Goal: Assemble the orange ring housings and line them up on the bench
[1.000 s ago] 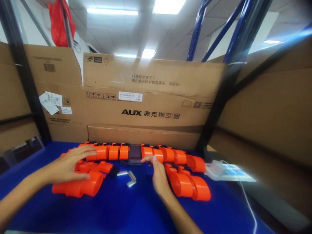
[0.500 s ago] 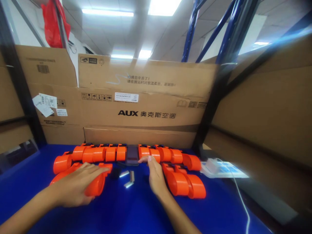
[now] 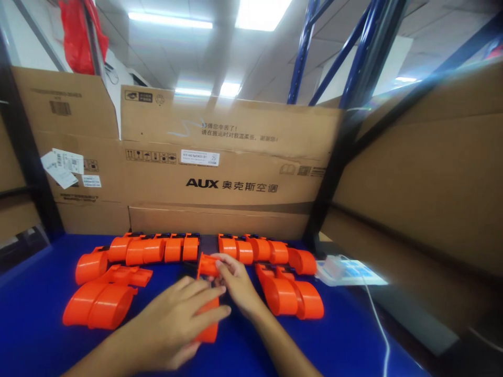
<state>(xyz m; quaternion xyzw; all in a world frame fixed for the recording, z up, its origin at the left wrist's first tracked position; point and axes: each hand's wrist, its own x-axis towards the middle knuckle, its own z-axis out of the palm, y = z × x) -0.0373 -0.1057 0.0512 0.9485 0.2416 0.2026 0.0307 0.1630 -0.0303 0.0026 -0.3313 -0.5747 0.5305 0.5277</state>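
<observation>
My left hand (image 3: 178,322) wraps around an orange plastic housing (image 3: 207,314) and holds it over the middle of the blue table (image 3: 31,335). My right hand (image 3: 236,285) grips the same housing at its far end (image 3: 207,265) with thumb and fingers. Behind both hands a row of orange housings (image 3: 157,248) runs along the back, with a dark piece (image 3: 208,243) in its middle. More orange housings lie in a pile at the left (image 3: 100,301) and another at the right (image 3: 293,296). The small metal parts seen earlier are hidden under my hands.
Cardboard boxes marked AUX (image 3: 220,173) wall off the back, and cardboard (image 3: 424,188) lines the right side. A white adapter with a cable (image 3: 334,265) rests on a pale sheet (image 3: 365,272) at the right. Black and blue rack posts (image 3: 334,157) stand at the corners.
My left hand lifted one orange housing from the left pile and carried it to the middle. My right hand left the back row and took hold of its far end.
</observation>
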